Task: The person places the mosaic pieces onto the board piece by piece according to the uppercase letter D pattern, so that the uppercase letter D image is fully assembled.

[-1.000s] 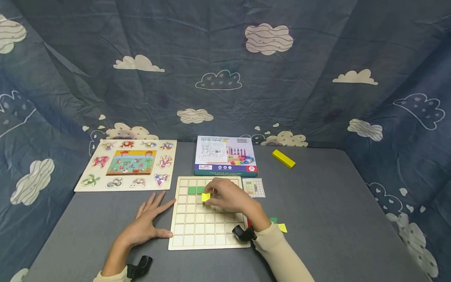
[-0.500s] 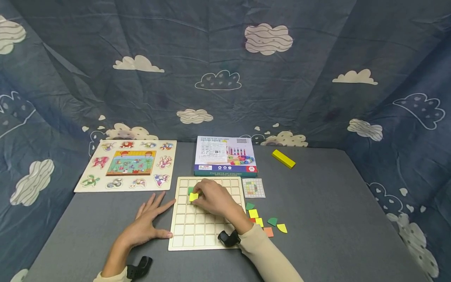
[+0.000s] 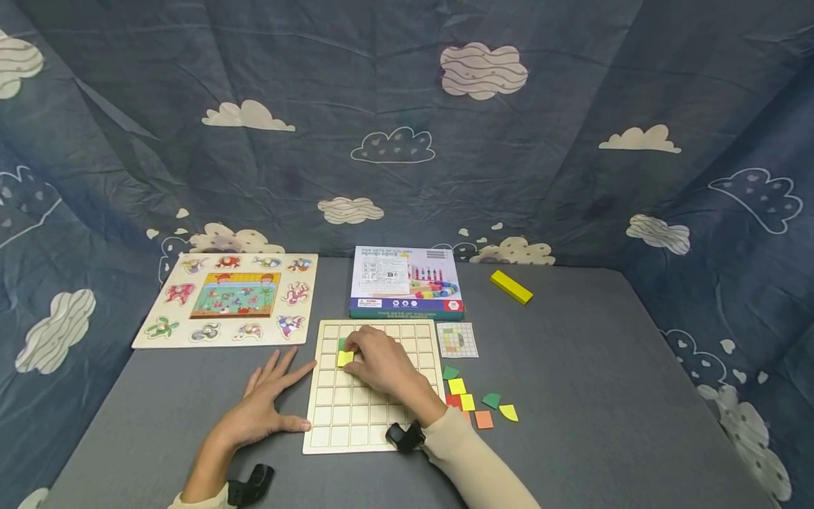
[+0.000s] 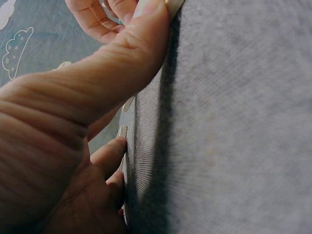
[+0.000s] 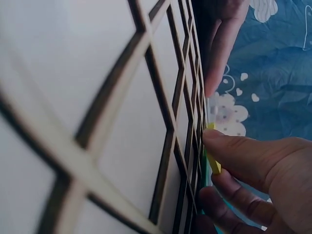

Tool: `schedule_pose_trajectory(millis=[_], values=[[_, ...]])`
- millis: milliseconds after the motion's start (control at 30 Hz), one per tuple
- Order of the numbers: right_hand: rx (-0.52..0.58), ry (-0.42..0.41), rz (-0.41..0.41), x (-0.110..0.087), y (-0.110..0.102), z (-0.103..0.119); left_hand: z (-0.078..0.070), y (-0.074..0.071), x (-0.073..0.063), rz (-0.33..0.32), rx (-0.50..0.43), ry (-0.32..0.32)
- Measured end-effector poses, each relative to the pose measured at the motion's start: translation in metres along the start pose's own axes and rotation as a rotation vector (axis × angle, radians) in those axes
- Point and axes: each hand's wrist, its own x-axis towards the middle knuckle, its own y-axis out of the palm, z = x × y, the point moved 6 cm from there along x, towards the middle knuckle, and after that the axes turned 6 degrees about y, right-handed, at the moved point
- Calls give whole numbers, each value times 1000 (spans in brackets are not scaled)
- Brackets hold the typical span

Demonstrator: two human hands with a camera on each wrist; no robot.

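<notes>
Our right hand [image 3: 386, 362] pinches the yellow square tile [image 3: 345, 359]. It lies left of these fingertips, over the wooden grid board [image 3: 350, 435], just nearer us than the green tile [image 3: 341, 344]; contact we cannot tell. Our left hand [image 3: 266, 397], fingers spread, is farther, its thumb at the board's edge.

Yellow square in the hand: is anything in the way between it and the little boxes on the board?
Nothing I can see. The right hand pinches the yellow square at the board, just nearer than a green piece. The left hand is at the board's left edge, out of the way. The spot underneath is hidden.
</notes>
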Motion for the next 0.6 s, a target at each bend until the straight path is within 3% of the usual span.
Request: schedule_pose_trajectory(millis=[600], values=[[-42,-4,10,3,2,2,1,0,-1,-6,-2,11]])
